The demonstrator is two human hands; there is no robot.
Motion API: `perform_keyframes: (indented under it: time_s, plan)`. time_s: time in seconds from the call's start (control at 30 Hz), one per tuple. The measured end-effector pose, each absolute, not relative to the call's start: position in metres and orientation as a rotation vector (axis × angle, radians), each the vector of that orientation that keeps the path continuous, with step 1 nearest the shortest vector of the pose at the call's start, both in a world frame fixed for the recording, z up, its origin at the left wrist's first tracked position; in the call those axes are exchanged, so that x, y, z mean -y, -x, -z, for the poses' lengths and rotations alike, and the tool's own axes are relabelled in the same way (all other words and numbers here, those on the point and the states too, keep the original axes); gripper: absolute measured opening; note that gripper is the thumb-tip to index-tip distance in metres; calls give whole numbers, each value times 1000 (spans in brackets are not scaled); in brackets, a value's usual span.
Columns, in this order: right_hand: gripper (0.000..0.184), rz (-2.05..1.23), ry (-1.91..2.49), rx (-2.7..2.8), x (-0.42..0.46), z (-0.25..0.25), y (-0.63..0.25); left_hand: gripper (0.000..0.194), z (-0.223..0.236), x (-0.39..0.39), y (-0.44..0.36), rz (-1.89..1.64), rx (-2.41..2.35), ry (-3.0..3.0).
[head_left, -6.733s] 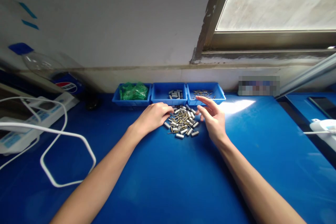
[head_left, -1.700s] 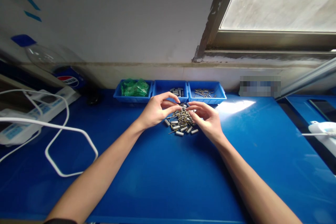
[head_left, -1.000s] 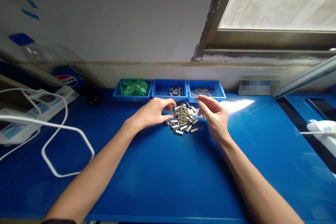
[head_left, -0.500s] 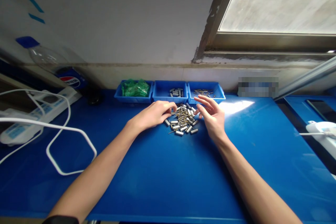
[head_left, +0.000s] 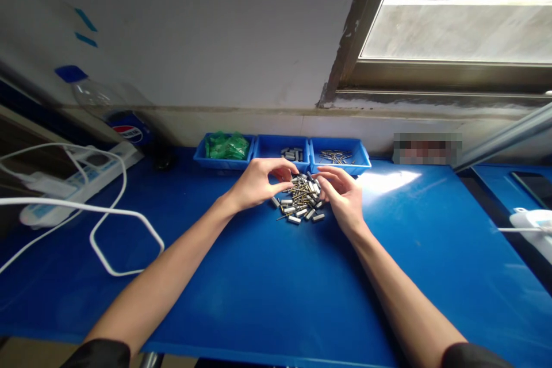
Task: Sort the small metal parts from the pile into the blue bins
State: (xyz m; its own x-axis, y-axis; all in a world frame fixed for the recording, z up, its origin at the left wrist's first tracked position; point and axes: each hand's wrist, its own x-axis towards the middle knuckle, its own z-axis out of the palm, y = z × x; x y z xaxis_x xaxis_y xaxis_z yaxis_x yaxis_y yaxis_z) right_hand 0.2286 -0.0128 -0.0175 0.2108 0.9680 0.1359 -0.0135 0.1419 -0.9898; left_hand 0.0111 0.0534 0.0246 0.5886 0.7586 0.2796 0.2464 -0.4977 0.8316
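Observation:
A pile of thin brass-and-steel pins [head_left: 303, 191] mixed with short silvery metal blocks [head_left: 294, 219] lies on the blue table. At the pile's left edge is my left hand [head_left: 264, 185], thumb and fingers apart in a C shape with nothing visible between them. My right hand [head_left: 344, 194] hovers over the right side of the pile, fingers bent and the thumb slightly apart from the index finger. Its fingertips are close to the metal pieces; whether they touch any is unclear. My fingers partly cover the pile's upper edges.
Behind the pile stand three blue bins: one with green plastic bags [head_left: 227, 146], one with metal blocks [head_left: 292, 154], one with thin pins [head_left: 336, 157]. At left are a cola bottle [head_left: 129, 129], a power strip [head_left: 81, 181] and white cables [head_left: 125, 214]. A phone [head_left: 532, 188] lies right.
My left thumb and fingers have spread apart, and the hand has shifted slightly right. My right hand's fingers have bent inward toward the pile. The camera view has shifted slightly.

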Motion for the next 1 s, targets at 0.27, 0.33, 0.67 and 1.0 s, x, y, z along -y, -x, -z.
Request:
perform_keyframes:
  time_s: [0.27,0.33,0.67,1.0]
  plan:
    - [36,-1046,1155,1203,18,18,-225,28,-20,-47,-20,-885,-786,-1769]
    - [33,-1052,1168,1190,18,16,-226,28,-18,-47,-22,-893,-788,-1736]
    - [27,-1177,1100,1160,11,18,-235,25,-14,-46,-26,-918,-820,-1784]
    - [22,-1094,1072,1103,11,12,-234,23,-20,-44,-25,-771,-823,-1987]
